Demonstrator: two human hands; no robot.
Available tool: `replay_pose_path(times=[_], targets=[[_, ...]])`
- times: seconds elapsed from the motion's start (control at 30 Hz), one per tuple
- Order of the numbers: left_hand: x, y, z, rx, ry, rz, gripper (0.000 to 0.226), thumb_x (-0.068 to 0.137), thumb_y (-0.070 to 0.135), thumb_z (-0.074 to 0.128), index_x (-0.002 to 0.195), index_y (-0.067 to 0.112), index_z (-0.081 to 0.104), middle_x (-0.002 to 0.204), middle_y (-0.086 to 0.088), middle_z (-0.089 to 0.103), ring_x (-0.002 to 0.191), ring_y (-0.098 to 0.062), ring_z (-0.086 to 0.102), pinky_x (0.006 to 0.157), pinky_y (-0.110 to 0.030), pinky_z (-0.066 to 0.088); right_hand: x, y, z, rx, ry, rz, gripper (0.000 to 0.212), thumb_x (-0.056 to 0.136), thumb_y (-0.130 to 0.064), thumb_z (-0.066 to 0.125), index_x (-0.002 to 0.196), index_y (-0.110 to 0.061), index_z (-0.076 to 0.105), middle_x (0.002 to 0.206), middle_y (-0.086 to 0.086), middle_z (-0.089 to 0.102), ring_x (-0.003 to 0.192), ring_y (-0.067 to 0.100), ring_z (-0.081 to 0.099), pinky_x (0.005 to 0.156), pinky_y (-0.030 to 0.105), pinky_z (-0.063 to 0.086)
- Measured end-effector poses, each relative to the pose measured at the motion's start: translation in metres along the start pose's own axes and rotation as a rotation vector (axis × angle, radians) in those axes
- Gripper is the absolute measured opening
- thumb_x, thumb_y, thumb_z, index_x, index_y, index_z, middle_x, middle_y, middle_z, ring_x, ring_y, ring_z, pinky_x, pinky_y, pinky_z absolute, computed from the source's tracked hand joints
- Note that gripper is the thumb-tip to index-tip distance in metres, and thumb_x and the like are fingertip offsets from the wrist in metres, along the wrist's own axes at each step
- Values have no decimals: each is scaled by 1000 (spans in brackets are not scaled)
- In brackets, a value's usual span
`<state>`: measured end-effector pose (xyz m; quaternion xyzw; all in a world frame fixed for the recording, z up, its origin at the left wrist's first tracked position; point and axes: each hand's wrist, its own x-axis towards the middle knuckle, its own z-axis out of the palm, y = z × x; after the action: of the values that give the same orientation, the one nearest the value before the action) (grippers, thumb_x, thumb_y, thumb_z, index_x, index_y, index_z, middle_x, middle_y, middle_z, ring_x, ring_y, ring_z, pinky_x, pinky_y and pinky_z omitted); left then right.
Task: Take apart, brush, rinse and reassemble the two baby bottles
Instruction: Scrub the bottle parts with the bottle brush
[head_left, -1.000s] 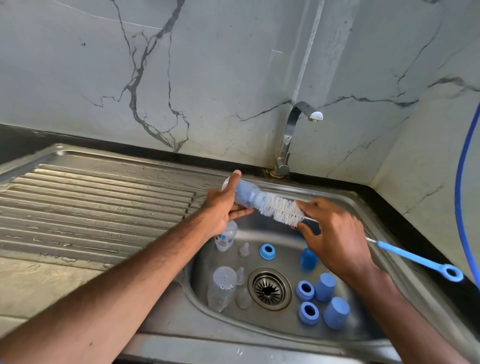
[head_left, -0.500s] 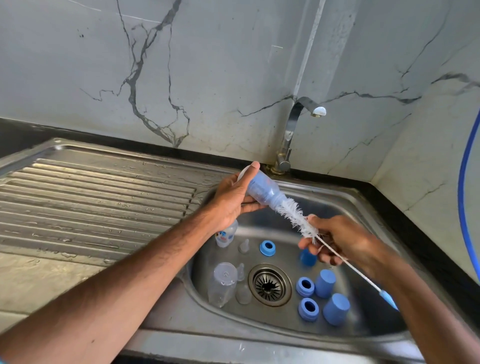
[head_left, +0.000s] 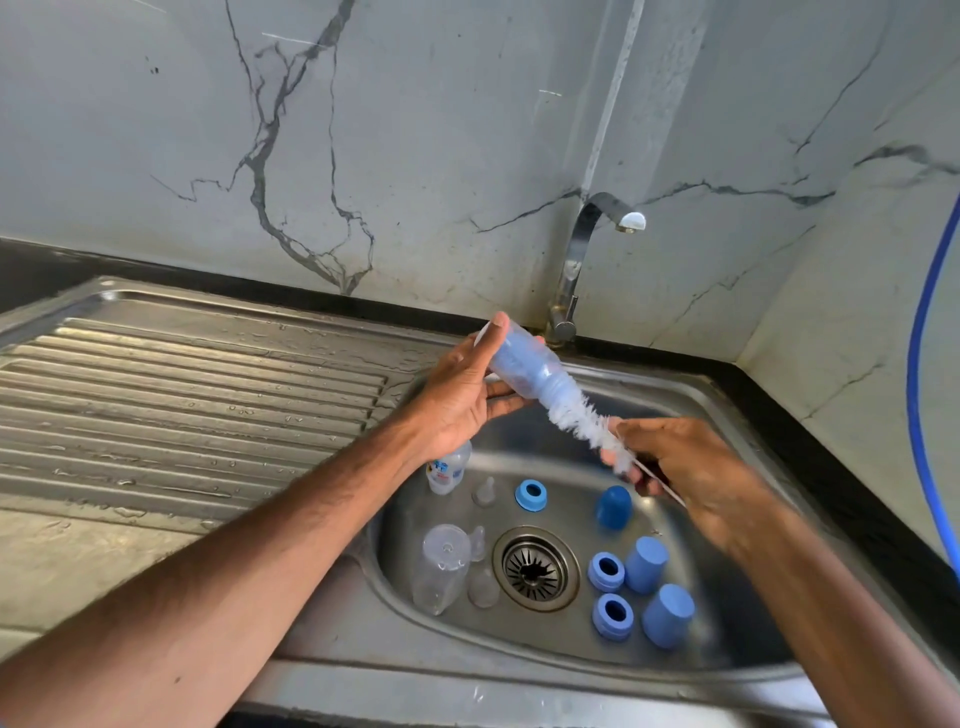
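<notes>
My left hand (head_left: 460, 400) grips a clear baby bottle (head_left: 524, 366) tilted above the sink, mouth pointing down right. A white bottle brush (head_left: 584, 423) sticks out of the mouth, its blue sponge tip inside the bottle. My right hand (head_left: 685, 467) grips the brush's wire stem just below the bristles. In the sink basin (head_left: 675, 410) lie a second clear bottle (head_left: 439, 569), a small printed bottle (head_left: 449, 470), clear teats (head_left: 484, 491), blue collar rings (head_left: 531, 494) and blue caps (head_left: 614, 506).
The tap (head_left: 582, 260) curves over the basin's back edge, with no water running. A ribbed, wet draining board (head_left: 182, 405) lies to the left. A drain strainer (head_left: 535, 567) sits mid-basin. A blue hose (head_left: 922, 322) hangs along the right wall.
The bottle has tilted more steeply, with its base raised toward the tap. My right hand has dropped lower and turned, so the brush handle now points down right behind it.
</notes>
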<state>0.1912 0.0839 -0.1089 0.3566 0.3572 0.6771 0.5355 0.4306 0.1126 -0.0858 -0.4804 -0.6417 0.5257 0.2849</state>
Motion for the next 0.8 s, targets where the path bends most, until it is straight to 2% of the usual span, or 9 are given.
replay_pose_path(times=[0.07, 0.13, 0.23, 0.33, 0.4, 0.5, 0.67, 0.73, 0.8], targets=[[-1, 0, 5, -11, -54, 14, 47, 103, 45, 48, 137, 13, 51, 130, -9, 70, 113, -29, 71, 81, -37, 62, 2, 0, -6, 92, -136, 136, 37, 104, -5, 40, 114, -5, 76, 61, -3, 53, 46, 5, 34, 39, 17, 22], [-1, 0, 6, 16, -57, 20, 50, 102, 47, 50, 137, 12, 52, 132, -10, 69, 116, -31, 70, 84, -40, 63, 3, 1, -8, 41, -164, 141, 41, 105, -6, 33, 118, -4, 71, 60, -3, 52, 44, 5, 32, 37, 16, 20], [0, -3, 2, 29, 32, -15, 50, 100, 49, 55, 131, 10, 59, 127, -15, 71, 113, -31, 71, 86, -41, 62, 1, 2, -2, -291, -2, -63, 42, 109, -47, 45, 109, -10, 66, 74, 2, 75, 48, 14, 64, 36, 20, 35], [2, -3, -5, 7, 142, -40, 62, 96, 52, 61, 136, 5, 56, 122, -20, 72, 107, -31, 73, 81, -38, 63, 0, 0, 3, -319, 67, -265, 50, 81, -70, 70, 104, -25, 71, 87, -5, 76, 72, 12, 77, 51, 21, 53], [4, -3, -9, -5, 189, -30, 64, 95, 53, 62, 137, 5, 56, 122, -20, 72, 107, -30, 74, 80, -37, 63, 1, 1, 3, -279, -5, -322, 40, 77, -51, 85, 107, -26, 74, 94, -7, 78, 81, 13, 77, 61, 28, 60], [3, 0, -9, 5, 150, -19, 62, 97, 52, 58, 137, 4, 57, 124, -18, 71, 111, -30, 72, 82, -36, 62, 5, 4, 1, -154, -31, -275, 24, 90, -26, 78, 111, -15, 75, 94, 4, 80, 82, 20, 78, 66, 27, 62], [-3, 2, 6, 49, -56, -3, 72, 84, 55, 58, 139, 9, 53, 134, -9, 68, 119, -31, 68, 92, -42, 61, 4, 3, -12, 81, -174, 87, 29, 106, -5, 43, 119, 1, 69, 75, 9, 71, 50, 12, 56, 40, 20, 44], [-3, -1, 9, 83, -47, -17, 73, 85, 55, 60, 139, 8, 53, 133, -12, 68, 120, -32, 68, 97, -48, 58, 4, 5, -9, -68, -131, 63, 31, 111, -16, 41, 120, 2, 65, 78, 13, 74, 50, 14, 62, 41, 23, 44], [-2, -4, 6, 96, 40, -51, 68, 89, 54, 62, 137, 6, 56, 130, -17, 68, 116, -32, 69, 99, -50, 57, 2, 5, -1, -278, 11, -90, 51, 105, -52, 50, 114, -5, 66, 86, 11, 75, 63, 15, 74, 50, 26, 51]])
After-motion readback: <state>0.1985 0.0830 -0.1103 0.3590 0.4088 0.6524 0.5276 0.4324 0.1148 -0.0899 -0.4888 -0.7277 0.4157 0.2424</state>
